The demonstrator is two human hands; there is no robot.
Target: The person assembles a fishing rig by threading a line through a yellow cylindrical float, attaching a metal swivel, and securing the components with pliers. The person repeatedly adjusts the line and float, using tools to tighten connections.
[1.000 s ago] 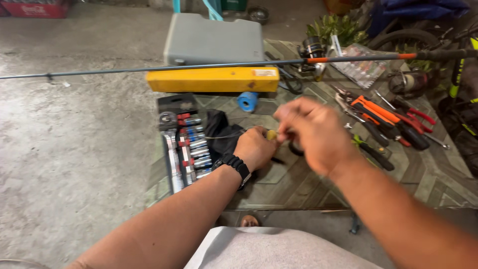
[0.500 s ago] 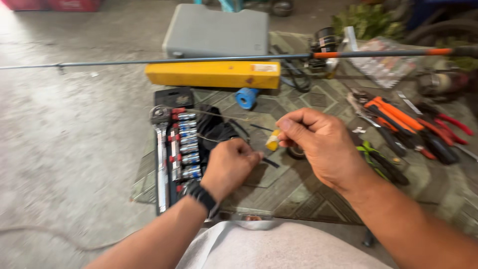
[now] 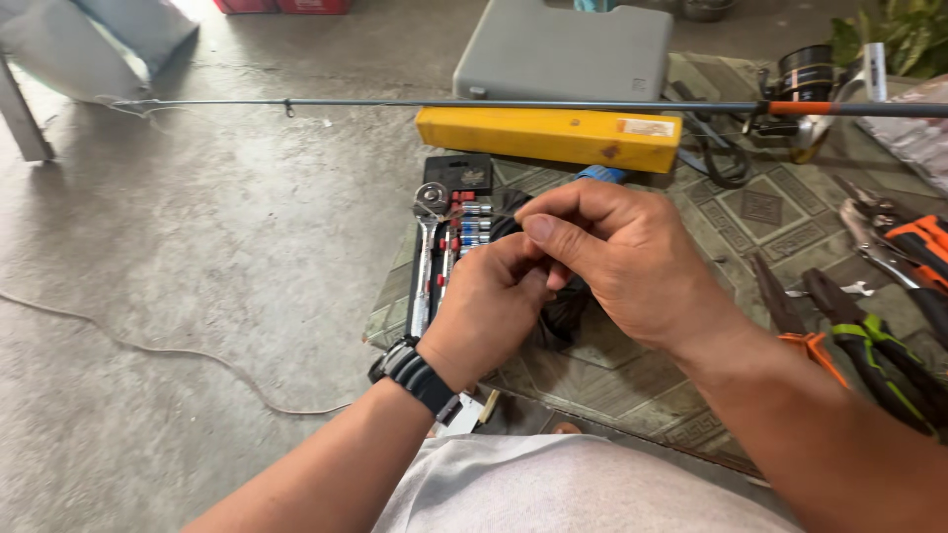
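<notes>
In the head view, the left hand point(image 3: 489, 311) and the right hand point(image 3: 617, 257) are seen pressed together above a patterned mat point(image 3: 750, 212), the fingertips of both meeting at one spot. Both hands are closed in a pinch, but what is pinched is hidden between the fingers and cannot be told. A black wristwatch point(image 3: 420, 373) is worn on the left wrist. Just beyond the hands, a socket set point(image 3: 449, 222) with a ring spanner point(image 3: 425, 252) is laid open on the mat, partly covered by the left hand. Farther off, a long yellow box point(image 3: 548, 136) is lying crosswise, with a grey plastic case point(image 3: 563, 44) behind it. A fishing rod point(image 3: 444, 103) is stretched across the scene above the yellow box, its reel point(image 3: 805, 84) resting at the right. Orange-handled pliers point(image 3: 805, 326) and green-handled pliers point(image 3: 874, 345) are lying to the right of the right forearm. A thin cord point(image 3: 148, 350) is trailing over the concrete floor point(image 3: 197, 247) at the left.
</notes>
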